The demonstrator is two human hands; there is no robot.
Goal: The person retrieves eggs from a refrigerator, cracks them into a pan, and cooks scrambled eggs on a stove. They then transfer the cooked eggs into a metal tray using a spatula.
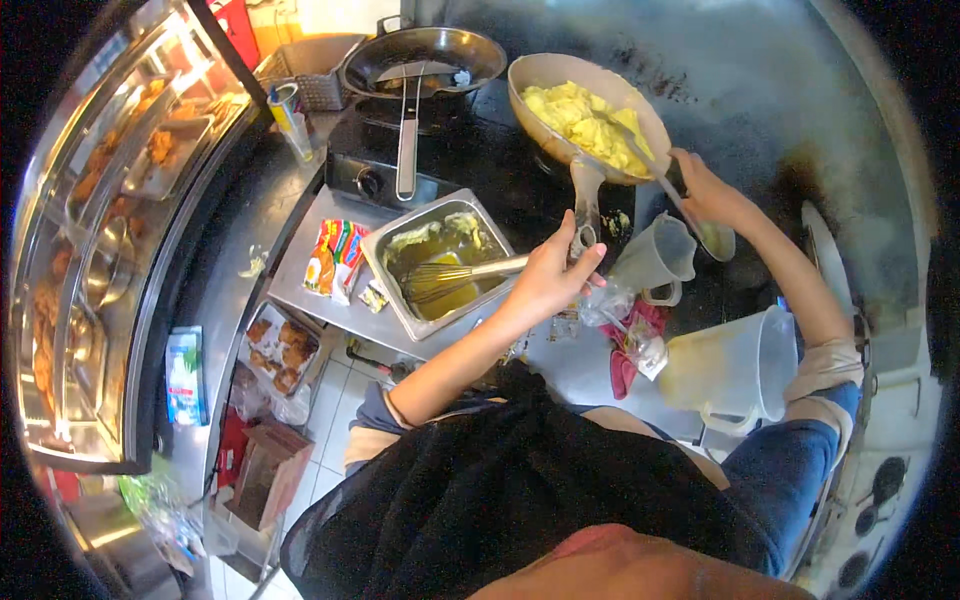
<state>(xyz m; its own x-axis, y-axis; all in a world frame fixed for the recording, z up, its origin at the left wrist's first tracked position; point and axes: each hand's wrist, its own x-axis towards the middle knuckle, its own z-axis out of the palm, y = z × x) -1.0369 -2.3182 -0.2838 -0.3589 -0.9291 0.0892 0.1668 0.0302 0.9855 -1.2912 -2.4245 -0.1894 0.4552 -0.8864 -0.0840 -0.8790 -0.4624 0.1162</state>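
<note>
A pale-lined frying pan [536,79] on the black stove holds yellow scrambled egg [585,116]. My right hand [709,191] is at the pan's right rim, closed around a long metal spatula [637,150] whose blade rests in the egg. My left hand [559,270] is beside the end of the pan handle [587,187]; thumb and fingers are spread around its tip, and I see no firm grip. Below and left, a wire whisk [442,277] leans in a steel container [420,330] with yellowish liquid. Part of the whisk's handle passes behind my left hand.
A dark wok [480,56] with a long-handled utensil [406,150] stands at the back. Noodle packets [335,259] lie left of the steel container. Plastic jugs [656,251] and a larger jug [727,367] stand at right. A lit food display case [139,247] lines the left.
</note>
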